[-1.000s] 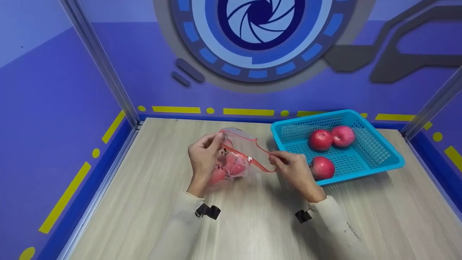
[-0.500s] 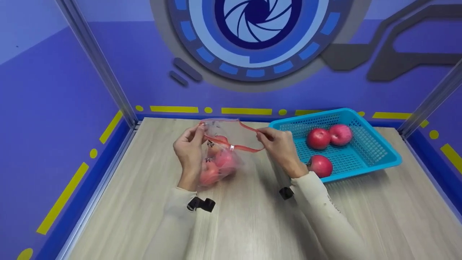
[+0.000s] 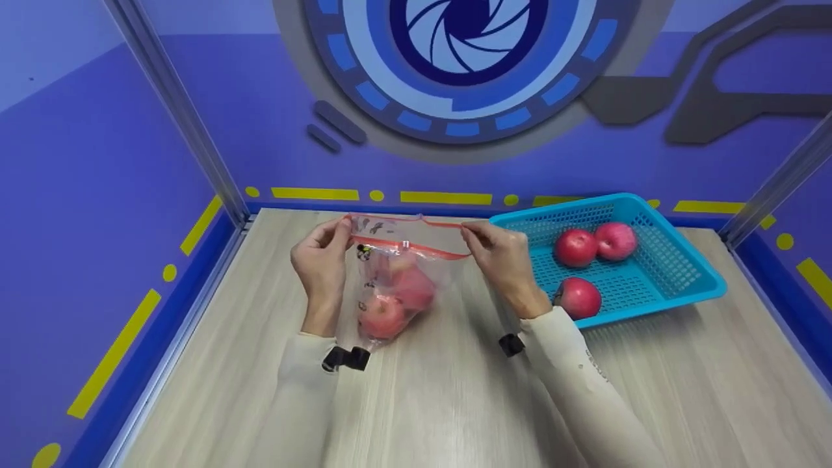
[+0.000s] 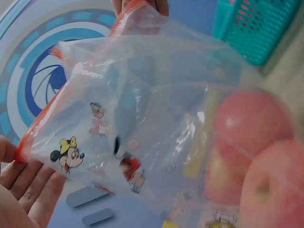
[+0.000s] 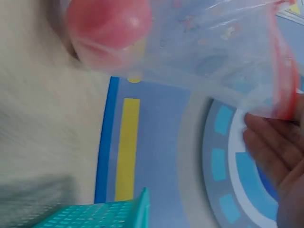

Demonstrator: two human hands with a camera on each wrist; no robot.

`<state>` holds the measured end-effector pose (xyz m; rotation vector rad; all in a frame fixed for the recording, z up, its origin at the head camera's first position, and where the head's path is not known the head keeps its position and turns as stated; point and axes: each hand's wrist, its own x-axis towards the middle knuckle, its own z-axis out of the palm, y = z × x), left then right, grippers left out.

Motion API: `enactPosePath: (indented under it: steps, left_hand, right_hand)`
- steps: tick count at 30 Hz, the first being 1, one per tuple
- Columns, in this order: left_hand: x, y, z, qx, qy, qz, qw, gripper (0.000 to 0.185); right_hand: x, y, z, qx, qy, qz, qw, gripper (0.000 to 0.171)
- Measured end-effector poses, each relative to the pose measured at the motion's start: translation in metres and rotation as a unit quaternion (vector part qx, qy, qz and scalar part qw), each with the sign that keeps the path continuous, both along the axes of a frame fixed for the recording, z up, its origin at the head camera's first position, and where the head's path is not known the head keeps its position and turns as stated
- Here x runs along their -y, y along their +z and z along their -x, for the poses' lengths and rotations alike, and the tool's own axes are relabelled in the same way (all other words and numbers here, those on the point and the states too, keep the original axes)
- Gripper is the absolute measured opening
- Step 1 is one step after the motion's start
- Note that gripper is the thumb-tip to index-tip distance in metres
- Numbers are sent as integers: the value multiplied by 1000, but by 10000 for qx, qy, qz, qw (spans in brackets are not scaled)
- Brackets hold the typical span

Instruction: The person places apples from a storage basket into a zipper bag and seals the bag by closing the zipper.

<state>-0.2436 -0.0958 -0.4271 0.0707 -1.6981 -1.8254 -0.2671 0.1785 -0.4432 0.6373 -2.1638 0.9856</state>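
A clear zip bag (image 4: 156, 109) with a red-orange zip edge and cartoon prints stretches between both hands, its mouth spread at the top. My left hand (image 3: 321, 263) pinches the left end of the zip edge between thumb and fingers. At the right end, my right hand (image 3: 504, 263) pinches the same edge. Inside the bag's lower part lie several red apples (image 3: 383, 316), which appear close to the tabletop; whether they rest on it I cannot tell. The slider on the zip shows as a small white piece near the middle of the edge.
A blue-green plastic basket (image 3: 705, 276) stands to the right on the wooden table (image 3: 448, 403), close to my right hand. Three loose apples (image 3: 577, 298) lie in it. A printed panel (image 3: 260, 117) rises behind the table, with others at the sides.
Both hands have moved left and up with the bag, the left farther, so its zip edge is pulled straighter. The apples hang lower beneath the edge. The basket has stayed in place.
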Motion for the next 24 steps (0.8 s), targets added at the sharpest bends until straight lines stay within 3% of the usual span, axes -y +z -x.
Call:
enactPosePath:
  steps: [4, 8, 18, 24]
  left_hand:
    - [-1, -3, 0, 96, -57, 470, 9988, 13]
    - [-4, -7, 1, 127, -121, 804, 9966, 13]
    - [-11, -15, -2, 12, -376, 984, 9944, 14]
    - [-14, -20, -4, -123, -451, 1078, 9931, 14]
  right_hand:
    - [-3, -2, -3, 576, -75, 46, 9983, 16]
    - [-8, -1, -3, 739, 16, 92, 9972, 17]
    - [-30, -7, -9, 1128, 517, 442, 9913, 37]
    - [-49, -11, -14, 1256, 323, 576, 9899, 50]
